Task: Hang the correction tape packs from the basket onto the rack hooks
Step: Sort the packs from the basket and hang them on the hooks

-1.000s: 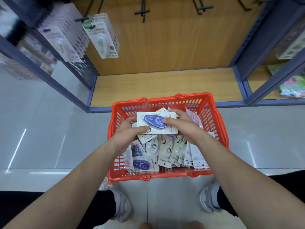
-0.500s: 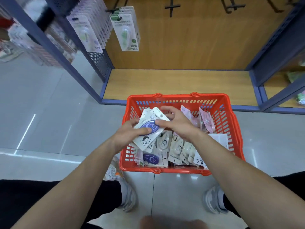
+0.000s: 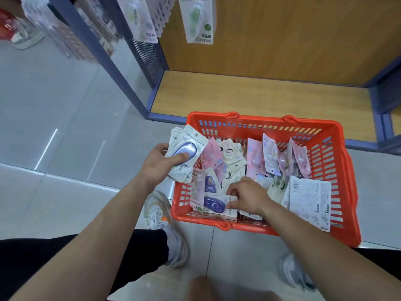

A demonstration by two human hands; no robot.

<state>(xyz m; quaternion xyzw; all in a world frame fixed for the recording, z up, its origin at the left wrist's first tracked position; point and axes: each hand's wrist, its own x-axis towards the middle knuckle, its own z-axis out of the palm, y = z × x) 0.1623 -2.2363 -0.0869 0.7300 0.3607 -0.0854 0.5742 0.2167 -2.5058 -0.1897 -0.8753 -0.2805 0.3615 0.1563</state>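
Digging through the basket, one hand full

Left hand [image 3: 159,164] is at the basket's [image 3: 314,124] ten o'clock corner, just outside the rim. Its thumb is clamped across a stack [image 3: 187,148] of packs with a purple tape on top, and its fingers are wrapped behind. The stack tilts, hang-holes pointing to one o'clock.

Right hand [image 3: 247,196] is down inside at seven o'clock, thumb and fingertips pinching the right end of a purple pack [image 3: 213,205] lying flat by the near wall.

Loose packs crowd the rest: pink packs [image 3: 269,153] standing toward twelve, and a barcode pack [image 3: 310,198] lying back-up at four.

The orange basket stands on the floor tiles, just in front of the rack's [image 3: 293,35] wooden base. At twelve o'clock of the view, hung packs [image 3: 198,20] dangle, a green one in front. A grey shoe [image 3: 160,213] sits at the basket's eight o'clock.
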